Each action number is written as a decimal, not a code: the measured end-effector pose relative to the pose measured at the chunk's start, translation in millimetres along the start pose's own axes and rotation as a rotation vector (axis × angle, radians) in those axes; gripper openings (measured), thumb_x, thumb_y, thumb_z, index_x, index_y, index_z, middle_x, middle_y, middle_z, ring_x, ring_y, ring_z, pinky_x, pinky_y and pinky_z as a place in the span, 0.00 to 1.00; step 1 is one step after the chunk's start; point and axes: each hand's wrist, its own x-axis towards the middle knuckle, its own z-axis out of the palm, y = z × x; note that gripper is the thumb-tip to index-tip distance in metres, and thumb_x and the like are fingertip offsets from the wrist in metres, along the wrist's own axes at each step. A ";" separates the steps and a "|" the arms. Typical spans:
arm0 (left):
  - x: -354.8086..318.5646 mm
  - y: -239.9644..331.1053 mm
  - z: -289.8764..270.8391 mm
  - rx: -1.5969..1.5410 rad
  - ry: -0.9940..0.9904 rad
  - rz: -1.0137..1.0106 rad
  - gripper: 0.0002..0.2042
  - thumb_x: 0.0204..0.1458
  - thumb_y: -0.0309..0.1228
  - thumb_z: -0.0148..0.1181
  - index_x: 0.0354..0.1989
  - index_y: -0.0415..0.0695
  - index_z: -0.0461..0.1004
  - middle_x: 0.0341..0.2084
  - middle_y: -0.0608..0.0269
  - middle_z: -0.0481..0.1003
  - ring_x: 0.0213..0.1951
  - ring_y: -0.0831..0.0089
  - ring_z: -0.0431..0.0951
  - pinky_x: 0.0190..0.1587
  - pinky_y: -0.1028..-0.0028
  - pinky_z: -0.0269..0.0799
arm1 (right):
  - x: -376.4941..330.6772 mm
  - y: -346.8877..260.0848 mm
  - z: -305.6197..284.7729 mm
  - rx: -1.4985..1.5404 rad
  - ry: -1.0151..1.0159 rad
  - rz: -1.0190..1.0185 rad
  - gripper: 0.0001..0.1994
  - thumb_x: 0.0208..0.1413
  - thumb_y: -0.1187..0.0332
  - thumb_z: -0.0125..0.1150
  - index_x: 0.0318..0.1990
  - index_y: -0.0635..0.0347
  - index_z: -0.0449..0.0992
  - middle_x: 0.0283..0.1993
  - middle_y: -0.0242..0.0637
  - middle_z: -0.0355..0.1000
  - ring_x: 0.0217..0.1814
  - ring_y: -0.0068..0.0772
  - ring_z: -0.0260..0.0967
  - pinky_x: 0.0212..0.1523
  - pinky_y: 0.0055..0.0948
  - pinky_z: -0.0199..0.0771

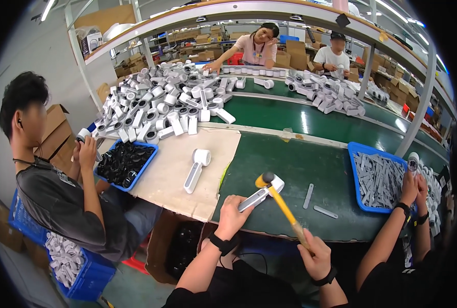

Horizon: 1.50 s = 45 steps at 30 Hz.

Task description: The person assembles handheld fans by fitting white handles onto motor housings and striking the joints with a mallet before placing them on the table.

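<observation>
My left hand (230, 218) is closed around the handle end of a white device (278, 184) with a round head and a grey strip along its handle. It lies on the green table mat. My right hand (315, 256) grips the wooden handle of a mallet (285, 208) with a yellow and black head. The mallet head is over the device where handle and round head meet; whether they touch I cannot tell. Two loose grey strips (308, 196) lie right of the device. A similar white device (196, 172) rests on the cardboard to the left.
A blue tray (352, 177) of grey strips stands at the right, beside a co-worker's hands (410, 187). Left is a blue tray (153, 149) of black parts, near a seated person (69, 169). Piled white devices (162, 102) cover the back left. Two people work beyond the conveyor (269, 110).
</observation>
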 end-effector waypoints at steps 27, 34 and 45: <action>-23.1 -15.5 -21.9 0.069 0.099 -0.035 0.11 0.40 0.34 0.74 0.32 0.45 0.80 0.28 0.67 0.76 0.39 0.63 0.74 0.44 0.64 0.65 | 11.7 -8.3 1.2 -0.052 -0.286 -0.030 0.26 0.50 0.80 0.65 0.59 0.64 0.72 0.28 0.42 0.69 0.26 0.39 0.68 0.29 0.28 0.68; -23.3 -15.4 -19.1 0.037 0.097 -0.062 0.12 0.39 0.33 0.74 0.31 0.43 0.80 0.27 0.63 0.75 0.38 0.62 0.73 0.47 0.65 0.65 | 12.8 -3.7 7.7 -0.101 -0.332 -0.035 0.24 0.48 0.80 0.66 0.56 0.64 0.75 0.27 0.41 0.68 0.25 0.36 0.67 0.29 0.28 0.67; -23.3 -15.1 -19.4 0.044 0.088 -0.068 0.12 0.39 0.34 0.74 0.30 0.44 0.79 0.26 0.64 0.74 0.37 0.63 0.73 0.46 0.65 0.64 | 8.0 -11.5 7.0 -0.146 -0.246 -0.042 0.24 0.50 0.77 0.66 0.57 0.55 0.76 0.29 0.41 0.72 0.26 0.42 0.72 0.27 0.32 0.71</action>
